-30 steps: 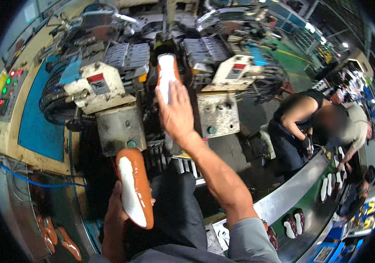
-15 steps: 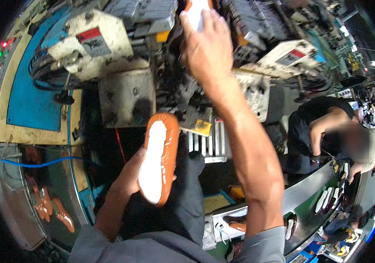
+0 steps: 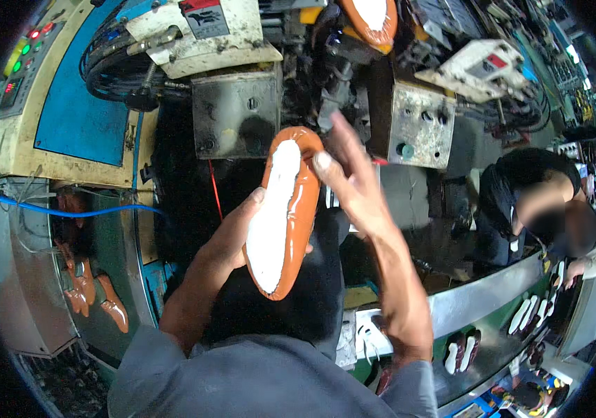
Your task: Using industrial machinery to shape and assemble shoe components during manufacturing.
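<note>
An orange-brown shoe upper on a last (image 3: pixel 298 223), its white underside turned up, is gripped along its side by my left hand (image 3: pixel 231 230), above my lap. My right hand (image 3: pixel 362 191), slightly blurred, is beside its far end with the fingers apart; the thumb is close to the brown edge, and I cannot tell whether it touches. A second brown shoe upper with a white underside (image 3: pixel 376 14) sits in the machine (image 3: pixel 339 83) ahead, cut off by the top of the view.
A control panel with lit buttons (image 3: pixel 22 66) stands at the left, above a blue hose (image 3: pixel 68 211). Brown lasts (image 3: pixel 111 303) lie low on the left. At the right, a metal-edged conveyor (image 3: pixel 482 296) carries several dark shoes, and another person (image 3: pixel 531 188) bends nearby.
My right hand has left the shoe in the machine and come back beside the held one. The left hand's shoe has risen slightly, and the view has shifted.
</note>
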`<control>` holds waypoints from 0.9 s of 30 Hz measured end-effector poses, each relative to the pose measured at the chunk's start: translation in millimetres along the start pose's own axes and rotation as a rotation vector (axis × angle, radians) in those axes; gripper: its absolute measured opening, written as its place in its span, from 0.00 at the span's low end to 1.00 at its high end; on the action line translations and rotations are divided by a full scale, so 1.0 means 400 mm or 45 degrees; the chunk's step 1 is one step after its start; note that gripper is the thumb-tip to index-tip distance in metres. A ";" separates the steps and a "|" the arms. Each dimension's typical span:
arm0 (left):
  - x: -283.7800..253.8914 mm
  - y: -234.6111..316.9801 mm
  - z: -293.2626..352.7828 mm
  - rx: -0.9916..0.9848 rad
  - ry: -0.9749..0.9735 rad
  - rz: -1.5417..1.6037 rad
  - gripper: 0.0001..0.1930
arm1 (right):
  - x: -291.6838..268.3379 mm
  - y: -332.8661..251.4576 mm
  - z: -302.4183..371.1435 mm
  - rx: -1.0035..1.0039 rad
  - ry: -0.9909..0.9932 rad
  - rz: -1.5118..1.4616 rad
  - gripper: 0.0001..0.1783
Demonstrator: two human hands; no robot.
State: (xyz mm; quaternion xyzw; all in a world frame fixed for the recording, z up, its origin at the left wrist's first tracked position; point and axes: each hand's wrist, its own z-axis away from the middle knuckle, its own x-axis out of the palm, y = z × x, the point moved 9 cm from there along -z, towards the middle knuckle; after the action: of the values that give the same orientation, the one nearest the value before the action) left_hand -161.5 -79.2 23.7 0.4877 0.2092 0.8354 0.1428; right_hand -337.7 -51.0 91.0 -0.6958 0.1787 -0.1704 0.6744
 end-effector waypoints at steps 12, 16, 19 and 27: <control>0.148 -0.114 0.126 0.378 -0.023 -0.700 0.36 | 0.045 0.094 0.344 0.086 0.307 -0.877 0.39; 0.176 -0.154 0.237 0.401 -0.158 -0.700 0.40 | 0.037 0.082 0.404 0.017 0.376 -0.999 0.40; 0.154 -0.192 0.302 0.326 -0.221 -0.458 0.43 | 0.058 0.042 0.430 0.028 0.341 -1.136 0.43; 0.116 -0.179 0.460 0.654 0.042 -1.404 0.51 | 0.169 0.014 0.426 0.070 0.106 -0.955 0.45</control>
State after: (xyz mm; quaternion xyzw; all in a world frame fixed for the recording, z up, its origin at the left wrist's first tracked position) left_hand -20.6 42.5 103.8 0.3135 0.6280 0.5687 0.4289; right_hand -196.9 66.2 79.7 -0.6870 -0.0659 -0.4385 0.5756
